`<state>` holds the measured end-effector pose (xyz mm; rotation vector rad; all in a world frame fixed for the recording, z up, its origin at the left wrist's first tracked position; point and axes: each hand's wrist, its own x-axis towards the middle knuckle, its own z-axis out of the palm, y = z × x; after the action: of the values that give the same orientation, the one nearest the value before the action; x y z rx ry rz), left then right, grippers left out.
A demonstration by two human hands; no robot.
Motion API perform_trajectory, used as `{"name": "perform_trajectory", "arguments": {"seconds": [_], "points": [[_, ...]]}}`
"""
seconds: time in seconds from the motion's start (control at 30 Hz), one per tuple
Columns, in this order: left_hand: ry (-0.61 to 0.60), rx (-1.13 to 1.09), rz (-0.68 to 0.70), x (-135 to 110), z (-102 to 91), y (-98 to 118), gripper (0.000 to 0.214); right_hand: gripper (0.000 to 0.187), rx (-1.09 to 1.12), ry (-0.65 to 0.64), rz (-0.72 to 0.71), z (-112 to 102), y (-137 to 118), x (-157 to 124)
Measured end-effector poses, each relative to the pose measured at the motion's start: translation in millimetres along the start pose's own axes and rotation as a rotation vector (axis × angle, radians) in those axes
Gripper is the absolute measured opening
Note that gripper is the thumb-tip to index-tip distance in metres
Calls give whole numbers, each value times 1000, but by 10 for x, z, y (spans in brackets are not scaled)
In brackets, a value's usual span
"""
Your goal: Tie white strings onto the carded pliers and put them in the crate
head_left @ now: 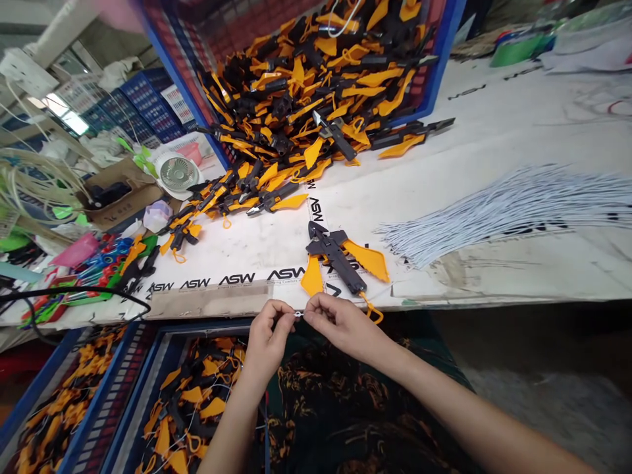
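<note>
My left hand and my right hand meet at the table's front edge, thumbs and fingers pinched. Between their fingertips shows a small bit of white string; the rest of it is hidden by the fingers. Just beyond my hands lies a black toy-like piece with orange wing-shaped flaps and an orange loop at its near end. Neither hand grips that piece. To its right, a long bundle of white strings is spread across the tabletop.
A blue-rimmed crate, tipped toward me, spills many black-and-orange pieces onto the table. Two more crates of them sit below at left. A small fan, a cardboard box and colourful plastic parts stand left.
</note>
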<state>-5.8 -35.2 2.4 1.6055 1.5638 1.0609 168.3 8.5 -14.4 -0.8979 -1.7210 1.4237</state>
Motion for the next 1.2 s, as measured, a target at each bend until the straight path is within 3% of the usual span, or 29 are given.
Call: {"name": "perform_trajectory", "arguments": {"seconds": [0.07, 0.13, 0.3, 0.43, 0.7, 1.03, 1.1, 1.2], "points": [[-25, -38, -5, -2, -11, -11, 19, 21, -10, 17, 7, 1, -1, -2], [-50, 45, 89, 6, -28, -19, 19, 21, 3, 25, 20, 11, 15, 4], [-113, 557, 481, 79, -61, -28, 16, 20, 68, -1, 17, 42, 52, 24], [-156, 755, 588, 90, -135, 16, 19, 18, 21, -6, 14, 4, -4, -6], [-317, 778, 578, 50, -431, 44, 16, 13, -78, 42, -17, -5, 21, -70], [-393, 793, 487, 65, -369, 62, 18, 12, -204, 92, -56, 22, 96, -100], [-390, 790, 445, 108, -358, 40, 18, 7, -205, 59, -112, -35, 56, -148], [-354, 810, 369, 199, -479, -11, 13, 24, -252, 65, -229, -311, 10, -268]]}}
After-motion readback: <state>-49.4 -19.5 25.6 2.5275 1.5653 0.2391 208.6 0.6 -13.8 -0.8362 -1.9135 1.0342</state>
